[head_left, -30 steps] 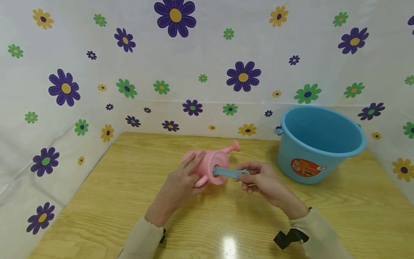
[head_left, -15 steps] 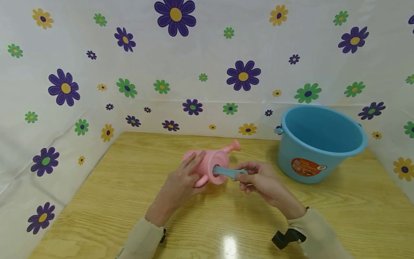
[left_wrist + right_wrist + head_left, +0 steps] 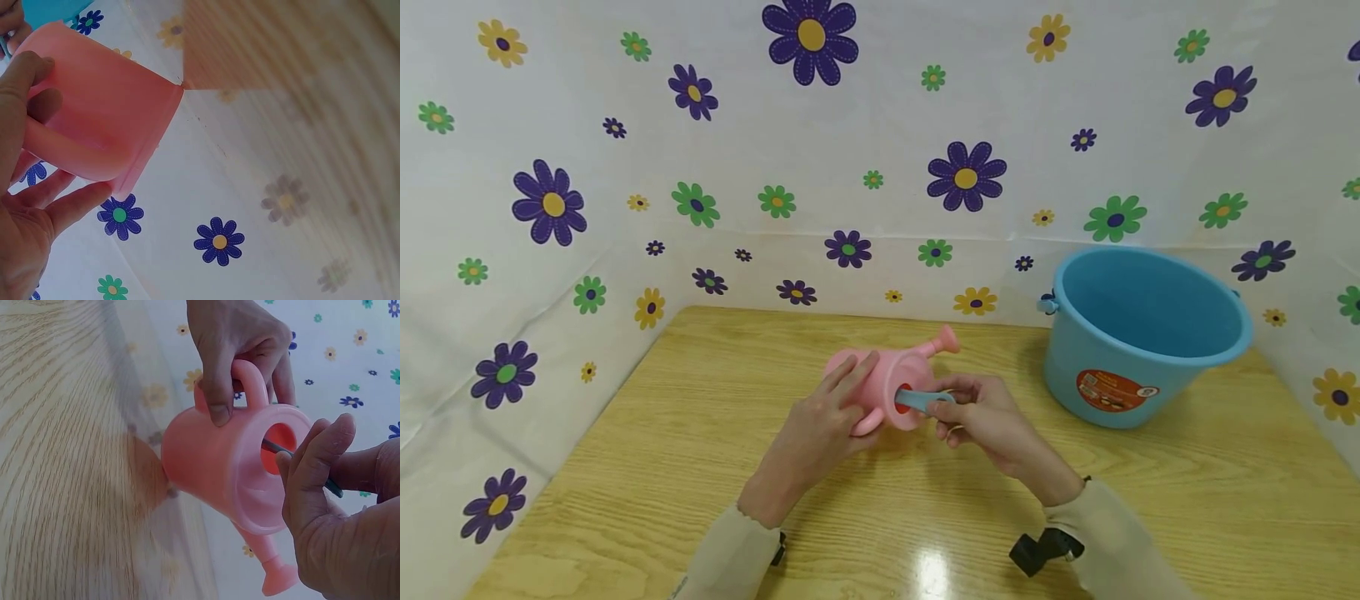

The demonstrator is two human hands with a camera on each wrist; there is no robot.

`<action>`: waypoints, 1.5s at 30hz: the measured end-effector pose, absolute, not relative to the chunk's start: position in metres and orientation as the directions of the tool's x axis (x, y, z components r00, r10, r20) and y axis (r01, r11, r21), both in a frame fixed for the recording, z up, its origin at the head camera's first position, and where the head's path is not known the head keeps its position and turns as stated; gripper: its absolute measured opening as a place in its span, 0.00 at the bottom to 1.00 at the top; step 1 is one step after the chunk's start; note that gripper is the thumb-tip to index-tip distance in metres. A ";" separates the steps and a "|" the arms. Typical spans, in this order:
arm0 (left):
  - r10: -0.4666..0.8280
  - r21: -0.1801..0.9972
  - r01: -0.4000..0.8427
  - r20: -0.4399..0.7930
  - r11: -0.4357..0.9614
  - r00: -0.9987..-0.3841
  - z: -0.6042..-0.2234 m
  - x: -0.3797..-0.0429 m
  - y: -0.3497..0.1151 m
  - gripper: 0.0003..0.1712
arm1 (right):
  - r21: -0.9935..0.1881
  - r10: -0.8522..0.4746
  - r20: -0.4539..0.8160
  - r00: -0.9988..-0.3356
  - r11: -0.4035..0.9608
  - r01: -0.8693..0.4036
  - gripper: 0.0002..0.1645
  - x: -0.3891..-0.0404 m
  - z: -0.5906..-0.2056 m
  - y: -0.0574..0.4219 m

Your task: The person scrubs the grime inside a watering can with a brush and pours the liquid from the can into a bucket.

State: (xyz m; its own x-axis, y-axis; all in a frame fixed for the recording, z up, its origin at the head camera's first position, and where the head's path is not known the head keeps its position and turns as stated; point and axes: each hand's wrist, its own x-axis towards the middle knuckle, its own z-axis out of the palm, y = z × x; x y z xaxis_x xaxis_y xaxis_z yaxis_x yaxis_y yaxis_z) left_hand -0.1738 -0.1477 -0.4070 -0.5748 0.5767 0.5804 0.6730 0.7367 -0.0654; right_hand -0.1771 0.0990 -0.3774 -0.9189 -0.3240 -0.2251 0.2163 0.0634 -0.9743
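- The far end of the blue tool [image 3: 917, 402] is hidden inside the pink watering can [image 3: 878, 387]; what shape that end has cannot be told.
- The right hand [image 3: 988, 417] comes in from 4 o'clock and pinches the near end of the tool, covering much of it; in the right wrist view only a dark strip shows between the fingers and the hole.
- The left hand [image 3: 820, 421] comes in from 7 o'clock, clamped round the can beside its handle [image 3: 868, 422], and covers much of the body.
- The hands are apart, with the mouth of the can and the tool between them.
- The can lies tilted on its side near the middle of the table [image 3: 662, 433], mouth towards 4 o'clock, spout [image 3: 928, 343] towards 2 o'clock, handle at about 6 o'clock.
- In the left wrist view the right hand is cut off at 10 o'clock, and wood grain blurs over the flowers towards 3 o'clock.
- A blue bucket [image 3: 1063, 350] stands upright between 2 and 3 o'clock from the can, beyond the right hand and clear of it; its near wall hides its inner bottom. The small print on its red label [image 3: 1116, 391] is too small to read.
- Both sleeves [image 3: 1120, 537] run off the frame at 5 and 7 o'clock; a black device [image 3: 1047, 550] sits at the right cuff, and only a sliver of a dark one [image 3: 778, 547] shows at the left.
- A white flowered sheet [image 3: 850, 125] rises behind the table from 9 through 12 to 3 o'clock.
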 end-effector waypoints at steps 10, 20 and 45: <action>0.580 -0.073 0.680 0.592 0.730 -0.559 -0.407 -0.174 -0.146 0.26 | -0.978 -0.312 -0.204 -0.928 0.107 0.179 0.16 -0.180 -0.380 0.090; 0.573 -0.068 0.676 0.597 0.733 -0.561 -0.407 -0.176 -0.145 0.26 | -0.978 -0.309 -0.197 -0.930 0.134 0.162 0.15 -0.179 -0.378 0.090; 0.546 0.023 0.685 0.584 0.728 -0.600 -0.408 -0.175 -0.149 0.25 | -0.985 -0.391 -0.124 -0.912 0.163 0.064 0.13 -0.177 -0.371 0.124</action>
